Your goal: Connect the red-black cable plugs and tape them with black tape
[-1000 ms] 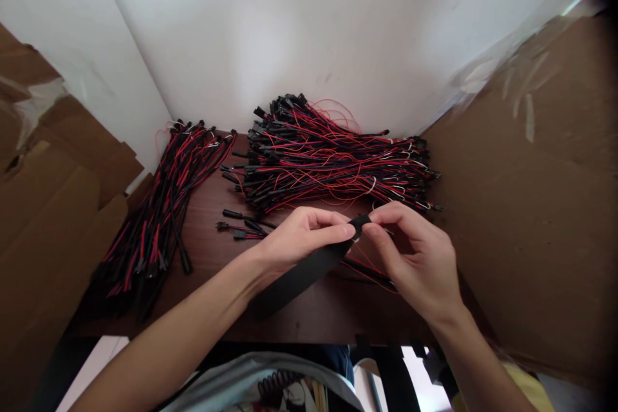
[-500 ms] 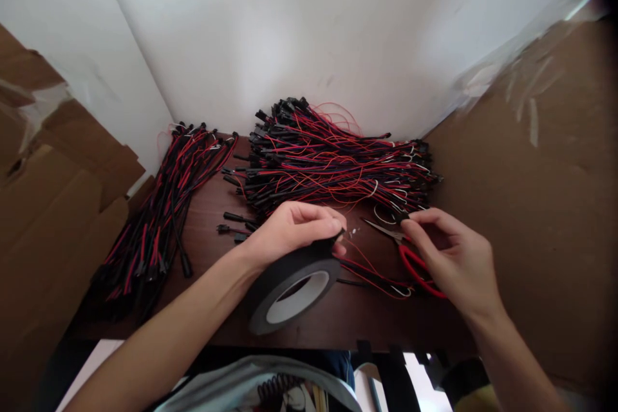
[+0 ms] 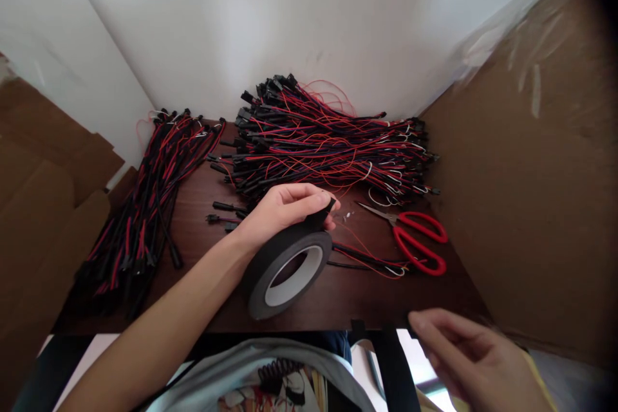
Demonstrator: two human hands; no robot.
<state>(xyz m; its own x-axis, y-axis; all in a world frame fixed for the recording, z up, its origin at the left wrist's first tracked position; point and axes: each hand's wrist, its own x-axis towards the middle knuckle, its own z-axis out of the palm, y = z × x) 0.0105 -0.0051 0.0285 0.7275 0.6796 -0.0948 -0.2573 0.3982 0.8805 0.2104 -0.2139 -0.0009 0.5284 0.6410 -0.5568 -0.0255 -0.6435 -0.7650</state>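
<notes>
My left hand (image 3: 294,207) pinches the free end of a roll of black tape (image 3: 258,283). The roll, with its white core, hangs tilted below my fingers over the table. At the table's front edge, my right hand (image 3: 476,354) is closed, thumb against forefinger, on a small piece of black tape (image 3: 411,328) that is mostly hidden by the fingertips. Red-handled scissors (image 3: 419,236) lie spread on the table beyond my right hand. A few black and red wires (image 3: 367,262) with a white tie lie between the roll and the scissors.
A large heap of red and black connector cables (image 3: 318,148) lies along the back wall. Another bundle of cables (image 3: 149,206) is at the left. Cardboard walls (image 3: 526,174) flank the brown table (image 3: 299,315). Short black tape strips (image 3: 357,327) stick to the front edge.
My right hand has moved from beside the scissors down to the table's front edge with the tape piece, uncovering the scissors. My left hand still holds the tape. The camera view has shifted slightly.
</notes>
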